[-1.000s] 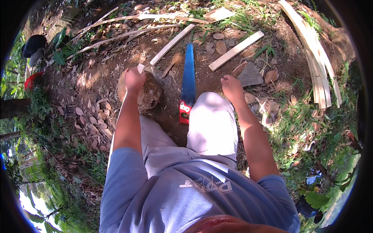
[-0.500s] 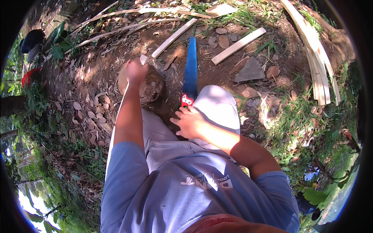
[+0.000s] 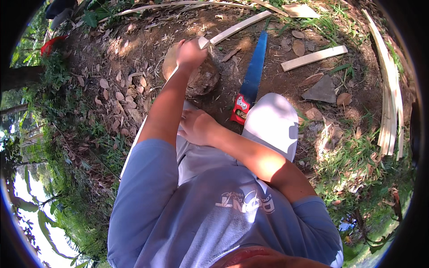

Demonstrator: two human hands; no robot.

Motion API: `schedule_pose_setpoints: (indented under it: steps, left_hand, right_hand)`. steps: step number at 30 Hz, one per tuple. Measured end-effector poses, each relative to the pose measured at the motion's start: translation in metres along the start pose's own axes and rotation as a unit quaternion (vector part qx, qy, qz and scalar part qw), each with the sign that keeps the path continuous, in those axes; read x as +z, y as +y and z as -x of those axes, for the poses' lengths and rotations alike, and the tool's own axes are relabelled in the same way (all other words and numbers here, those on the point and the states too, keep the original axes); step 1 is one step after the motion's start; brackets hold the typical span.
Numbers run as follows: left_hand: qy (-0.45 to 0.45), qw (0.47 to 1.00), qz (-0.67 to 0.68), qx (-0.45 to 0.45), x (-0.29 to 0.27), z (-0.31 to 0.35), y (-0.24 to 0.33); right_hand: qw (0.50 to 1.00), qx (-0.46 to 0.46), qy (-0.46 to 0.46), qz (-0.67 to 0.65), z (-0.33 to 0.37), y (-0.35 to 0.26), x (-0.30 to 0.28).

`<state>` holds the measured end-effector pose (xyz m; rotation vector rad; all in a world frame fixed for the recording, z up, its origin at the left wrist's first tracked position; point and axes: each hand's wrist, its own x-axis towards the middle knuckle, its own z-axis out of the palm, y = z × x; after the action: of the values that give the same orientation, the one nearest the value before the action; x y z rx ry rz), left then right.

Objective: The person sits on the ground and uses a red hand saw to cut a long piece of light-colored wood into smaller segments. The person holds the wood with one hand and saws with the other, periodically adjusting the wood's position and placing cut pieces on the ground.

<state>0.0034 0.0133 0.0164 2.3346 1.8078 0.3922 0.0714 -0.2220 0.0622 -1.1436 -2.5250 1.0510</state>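
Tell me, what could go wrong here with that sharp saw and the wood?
The saw lies uncovered close to the right knee, so it might cause a scratch if the person shifts. The bare left hand grips a long wooden strip, which might leave splinters.

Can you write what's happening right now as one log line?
left hand: gripping wooden strip | right hand: open, over lap | blue-bladed saw: lying on ground

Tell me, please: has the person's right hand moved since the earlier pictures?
Yes, leftward: judged against the saw, which lies still, the right hand has crossed from the right of the red handle to its left.
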Motion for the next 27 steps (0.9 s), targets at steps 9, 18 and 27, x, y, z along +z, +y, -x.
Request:
schedule_pose_setpoints:
  steps: [9, 18, 27]
  left_hand:
    - [-0.010, 1.000, -0.023, 0.008, -0.007, -0.004, 0.013]
    - [-0.017, 1.000, -0.023, -0.001, 0.002, 0.000, -0.008]
    - [-0.043, 0.999, 0.016, -0.019, -0.010, 0.000, 0.003]
  right_hand:
    - [0.922, 0.333, -0.122, -0.155, -0.043, 0.132, 0.099]
    - [0.904, 0.150, -0.043, -0.398, -0.002, 0.151, -0.102]
    - [0.943, 0.256, 0.163, 0.135, -0.065, 0.294, -0.154]
